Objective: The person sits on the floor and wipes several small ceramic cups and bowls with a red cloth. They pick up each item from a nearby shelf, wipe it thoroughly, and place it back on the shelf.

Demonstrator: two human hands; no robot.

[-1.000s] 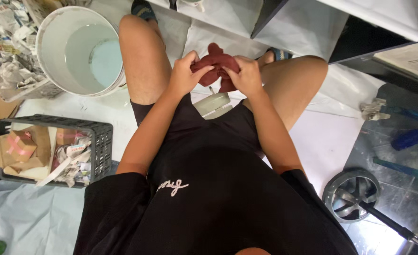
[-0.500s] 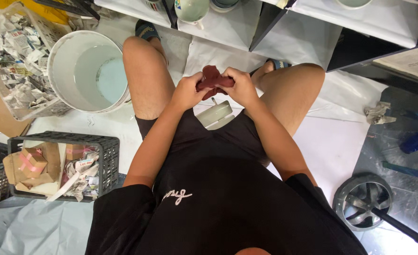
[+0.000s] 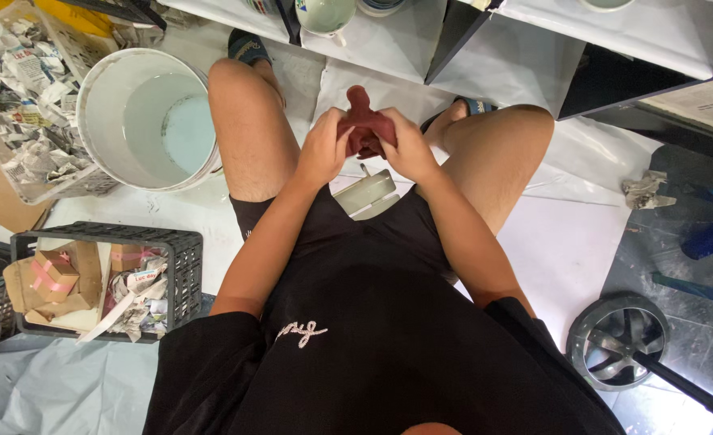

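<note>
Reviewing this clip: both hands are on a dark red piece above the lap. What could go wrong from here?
1. The red piece is held in the air by the left hand and right hand; a slip could drop it onto the pale object between the knees.
2. The white bucket of liquid stands right beside the left knee; a leg shift might tip it.

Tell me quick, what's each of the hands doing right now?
Left hand: closed on the dark red piece.
Right hand: closed on the same dark red piece.
</note>
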